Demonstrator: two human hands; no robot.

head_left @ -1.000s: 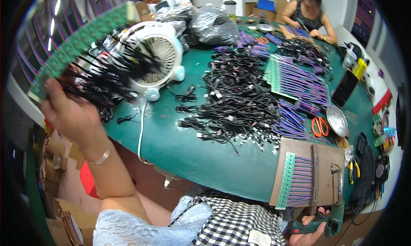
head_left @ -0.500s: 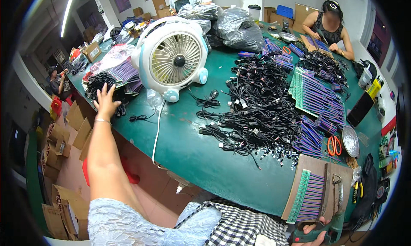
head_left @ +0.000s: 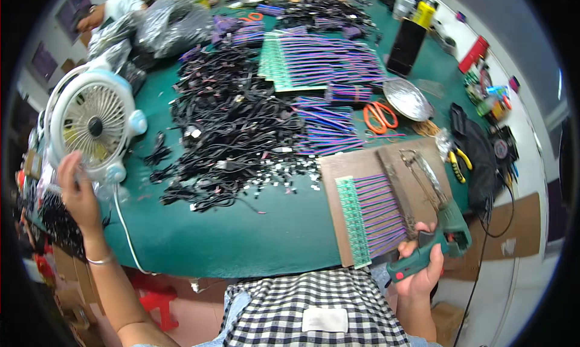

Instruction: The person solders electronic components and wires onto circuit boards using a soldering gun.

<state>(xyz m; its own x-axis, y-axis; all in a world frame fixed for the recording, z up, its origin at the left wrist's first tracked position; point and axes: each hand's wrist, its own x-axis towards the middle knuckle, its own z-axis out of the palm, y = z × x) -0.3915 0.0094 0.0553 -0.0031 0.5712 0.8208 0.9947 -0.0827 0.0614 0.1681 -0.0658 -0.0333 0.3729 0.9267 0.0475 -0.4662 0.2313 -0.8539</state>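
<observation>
Your right hand [head_left: 423, 279] wraps the green soldering gun [head_left: 450, 217] at the brown board's [head_left: 356, 164] near right corner, tip pointing away and leftward; left hand [head_left: 80, 199] loosely open, seemingly empty, before the fan [head_left: 95, 126]. Green strip [head_left: 353, 223] runs lengthwise away from you, wires [head_left: 380, 217] crosswise to the bar [head_left: 396, 193], probably for even spacing.

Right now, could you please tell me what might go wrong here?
The left hand, seen in front of the white fan, might bump it. The fan's power cord reaches the table edge and could snag. The green pistol-grip tool in the right hand might nudge the nearby wired circuit-board strip.
</observation>
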